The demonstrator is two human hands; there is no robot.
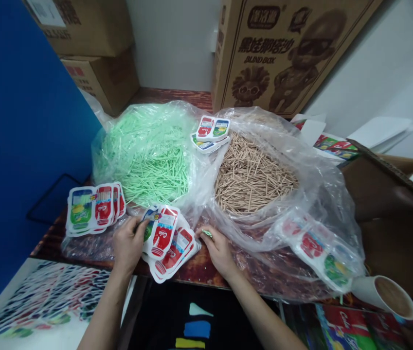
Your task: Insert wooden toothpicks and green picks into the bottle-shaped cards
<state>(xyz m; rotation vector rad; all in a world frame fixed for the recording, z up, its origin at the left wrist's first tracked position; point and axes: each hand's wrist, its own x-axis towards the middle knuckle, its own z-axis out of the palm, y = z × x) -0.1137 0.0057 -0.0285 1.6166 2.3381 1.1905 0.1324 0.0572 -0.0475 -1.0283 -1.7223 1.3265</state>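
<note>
The left hand point(128, 243) grips the fanned pile of red packets point(168, 243), which lies just beside it, between both hands. The right hand point(218, 249) pinches a little green stick point(207, 234) in its fingertips. Beyond the hands sit bags of green sticks point(148, 155) and tan sticks point(252, 180).

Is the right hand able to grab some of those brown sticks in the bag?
Probably yes. The right hand sits just in front of the brown sticks, and their clear bag lies open on top.
</note>
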